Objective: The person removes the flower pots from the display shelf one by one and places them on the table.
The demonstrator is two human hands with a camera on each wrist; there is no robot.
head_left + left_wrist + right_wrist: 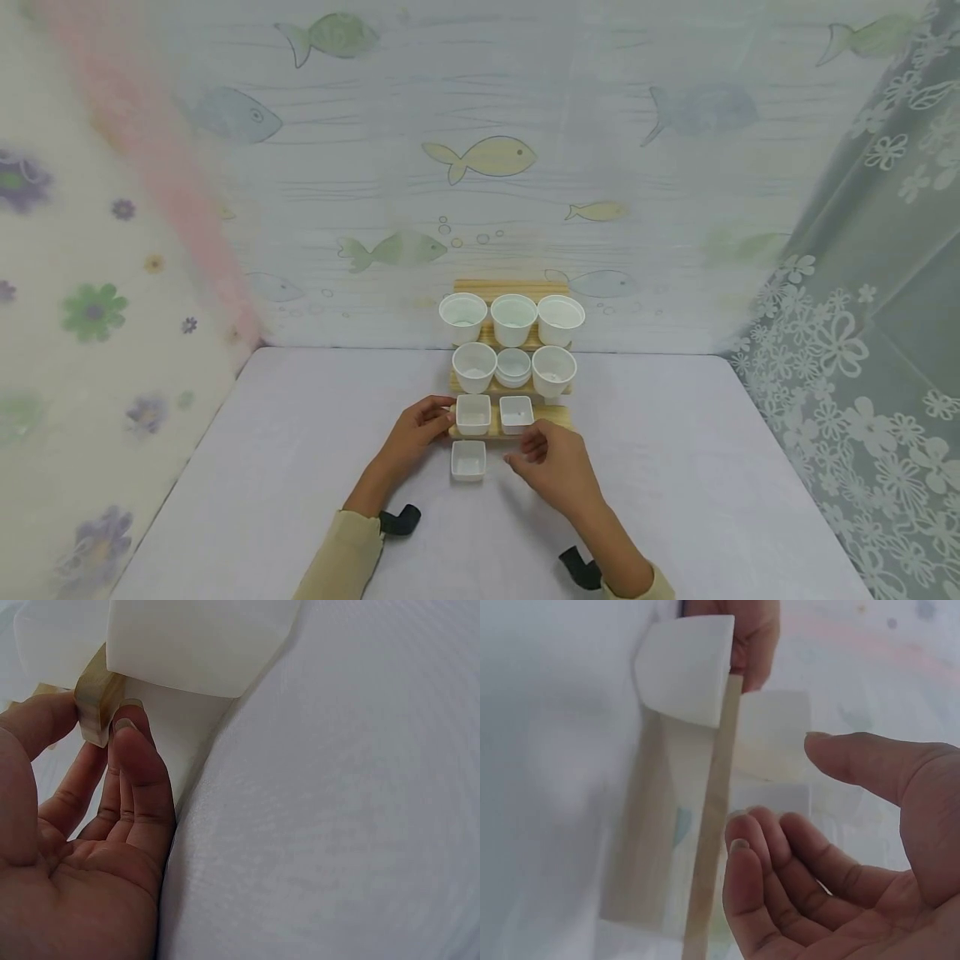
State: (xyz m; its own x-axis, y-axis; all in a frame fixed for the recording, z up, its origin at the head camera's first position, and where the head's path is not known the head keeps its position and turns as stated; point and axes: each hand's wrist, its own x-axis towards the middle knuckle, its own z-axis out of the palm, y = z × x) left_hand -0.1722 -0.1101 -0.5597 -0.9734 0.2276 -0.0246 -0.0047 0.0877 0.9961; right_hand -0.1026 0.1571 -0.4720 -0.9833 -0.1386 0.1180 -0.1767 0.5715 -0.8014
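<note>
A stepped wooden stand (552,414) bears white cups. My left hand (411,433) pinches the left end of its lowest wooden board (96,697) between thumb and fingers. Two squarish white cups stand on that step, a left one (473,415) and a right one (517,415). Just in front, on the table, is another square white cup (468,461). My right hand (561,467) hovers beside the right square cup, holding nothing. Its thumb stands apart from loosely bent fingers in the right wrist view, near the board's edge (712,810).
Three round white cups line the top step, among them a middle one (513,320). Below them on the middle step are three more, with a small stacked-looking one (513,367) at the centre. A white cloth covers the table (660,467); a fish-patterned curtain (480,100) hangs behind.
</note>
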